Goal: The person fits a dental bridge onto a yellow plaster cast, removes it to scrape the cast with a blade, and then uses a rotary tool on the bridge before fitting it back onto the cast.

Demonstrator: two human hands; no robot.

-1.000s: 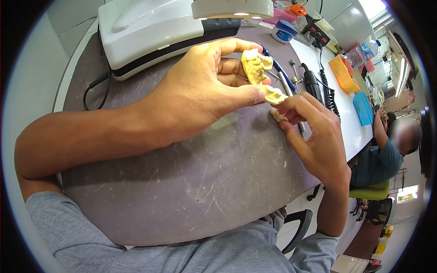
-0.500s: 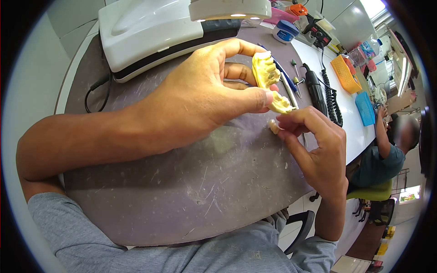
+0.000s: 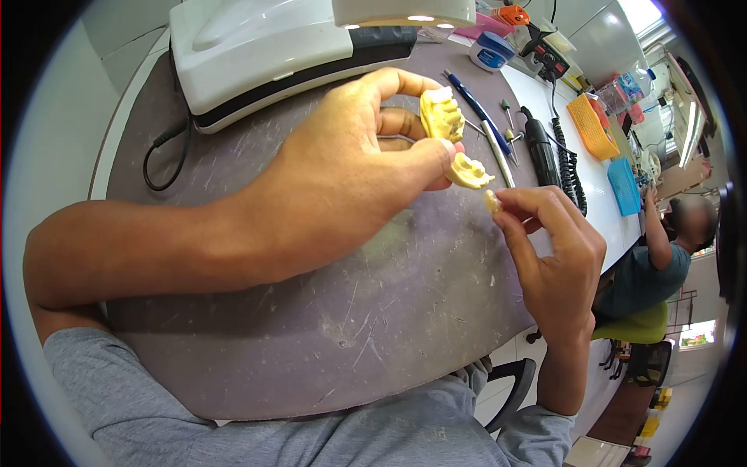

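My left hand (image 3: 350, 152) grips a yellow dental cast (image 3: 441, 117), the fingers behind it and the thumb in front. The thumb hides its middle, and a lower part with tooth shapes shows below the thumb tip. Between thumb and index finger, my right hand (image 3: 556, 249) pinches a small, pale, tooth-coloured dental crown piece (image 3: 492, 202). That piece is just below and to the right of the cast, apart from it. Both hands are above the grey, scratched work mat (image 3: 327, 342).
A white machine (image 3: 264, 54) stands at the back left, near a lamp head (image 3: 405, 12). Behind the hands lie a blue pen-like tool (image 3: 475, 101) and a black handpiece (image 3: 538, 148). Farther right are an orange basket (image 3: 591, 124), a blue basket (image 3: 623, 187) and a seated person (image 3: 650, 272).
My right hand has moved right with the crown piece, which has turned. My left hand has tilted the cast and drawn it slightly left.
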